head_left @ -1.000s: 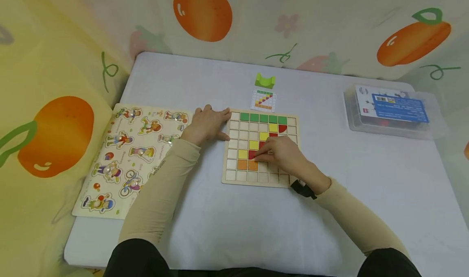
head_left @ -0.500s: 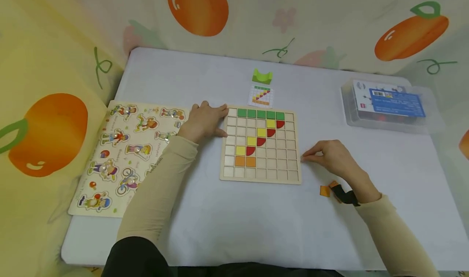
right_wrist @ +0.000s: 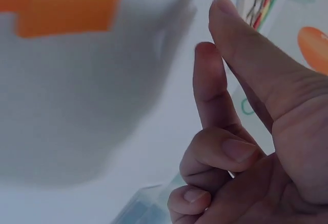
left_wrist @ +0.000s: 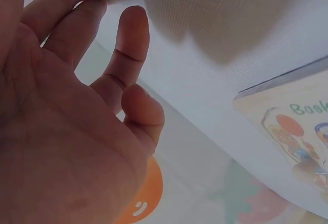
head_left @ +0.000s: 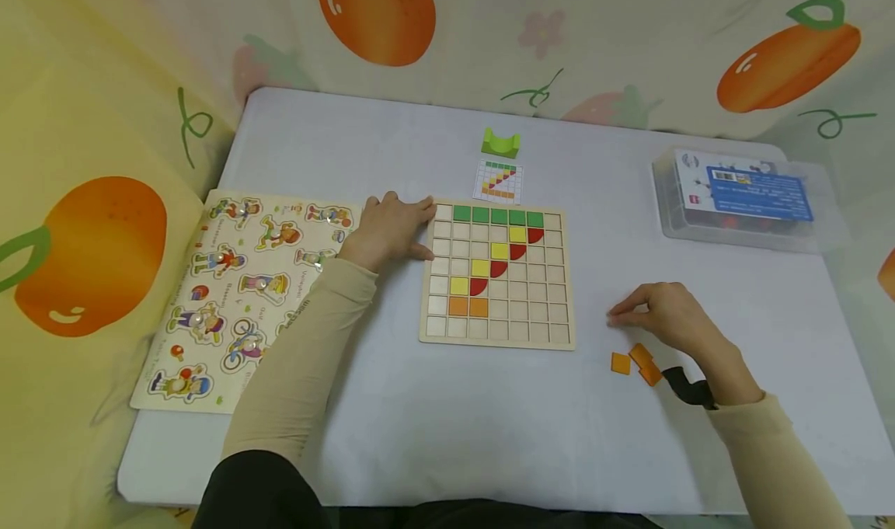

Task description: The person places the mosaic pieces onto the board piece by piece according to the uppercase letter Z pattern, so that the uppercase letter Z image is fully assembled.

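Note:
A wooden grid board (head_left: 497, 346) lies mid-table, with a green row, yellow squares, red quarter-round pieces stepping diagonally, and two orange squares set in it. My left hand (head_left: 391, 234) has its fingertips and thumb at the board's left edge; in the left wrist view the fingers (left_wrist: 134, 37) are mostly extended. Right of the board, my right hand (head_left: 664, 315) hovers over the cloth. Its thumb and index finger stand slightly apart with nothing visible between them, the other fingers (right_wrist: 218, 152) bent. Three loose orange tiles (head_left: 620, 363) lie just below this hand, near the black wrist strap.
A pattern card (head_left: 499, 181) leans behind the board by a green holder (head_left: 500, 143). At the left, a picture puzzle board (head_left: 231, 296) lies partly under my left forearm. A clear plastic box (head_left: 734, 234) stands at the back right.
My right hand has left the red piece in the board and moved right, then slightly toward me, uncovering the orange tiles. My left hand has stayed at the board's edge.

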{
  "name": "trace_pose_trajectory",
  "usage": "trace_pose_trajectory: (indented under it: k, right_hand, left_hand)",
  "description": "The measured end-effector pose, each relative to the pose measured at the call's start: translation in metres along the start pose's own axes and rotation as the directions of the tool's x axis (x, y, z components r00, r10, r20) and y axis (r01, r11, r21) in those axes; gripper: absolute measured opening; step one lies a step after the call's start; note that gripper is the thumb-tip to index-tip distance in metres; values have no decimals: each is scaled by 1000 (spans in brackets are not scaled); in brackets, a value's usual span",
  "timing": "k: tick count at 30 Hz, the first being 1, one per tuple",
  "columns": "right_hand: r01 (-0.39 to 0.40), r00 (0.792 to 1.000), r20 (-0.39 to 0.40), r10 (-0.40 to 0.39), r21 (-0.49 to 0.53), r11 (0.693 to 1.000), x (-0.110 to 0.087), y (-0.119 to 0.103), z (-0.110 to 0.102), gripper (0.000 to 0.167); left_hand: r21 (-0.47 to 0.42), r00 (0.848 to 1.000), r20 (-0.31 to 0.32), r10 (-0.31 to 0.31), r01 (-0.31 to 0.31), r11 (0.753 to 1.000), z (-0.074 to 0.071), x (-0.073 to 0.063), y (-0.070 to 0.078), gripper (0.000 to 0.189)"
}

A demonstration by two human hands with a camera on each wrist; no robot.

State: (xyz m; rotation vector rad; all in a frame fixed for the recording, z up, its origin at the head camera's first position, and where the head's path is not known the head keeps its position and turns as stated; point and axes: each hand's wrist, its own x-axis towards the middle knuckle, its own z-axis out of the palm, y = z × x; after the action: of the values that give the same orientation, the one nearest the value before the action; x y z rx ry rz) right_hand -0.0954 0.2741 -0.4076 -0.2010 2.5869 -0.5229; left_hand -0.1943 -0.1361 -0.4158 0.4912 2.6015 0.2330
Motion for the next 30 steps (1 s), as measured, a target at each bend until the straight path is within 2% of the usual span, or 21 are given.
trace_pose_trajectory:
  k: [6,11,16,22,24,30]
  right_hand:
    - [-1,1000,17,1,19,1000,-13,7,6,23]
    - [-25,997,75,24,18,1000,-24,6,12,28]
    - [66,995,82,-60,-76,995,-31,2,19,32]
    - [139,988,88,-128,-136,981,-34,-2,22,25]
    - [147,987,89,-136,-120,982,-34,-2,20,22]
    - [133,989,54,-135,37,990,-20,-6,7,9]
  left_hand:
    - [-3,1000,-7,-2,2,1000,0,0,0,91]
    - [-19,1000,-6,-2,2,1000,0,0,0,90]
    - [-26,1000,-9,-5,5,1000,1,0,-1,90]
    - [-19,1000,-15,3,-3,1000,2,-1,0,89]
    - [-18,1000,-20,7,-7,1000,2,-1,1,88]
    - [-12,1000,-19,3,-4,1000,2,0,2,87]
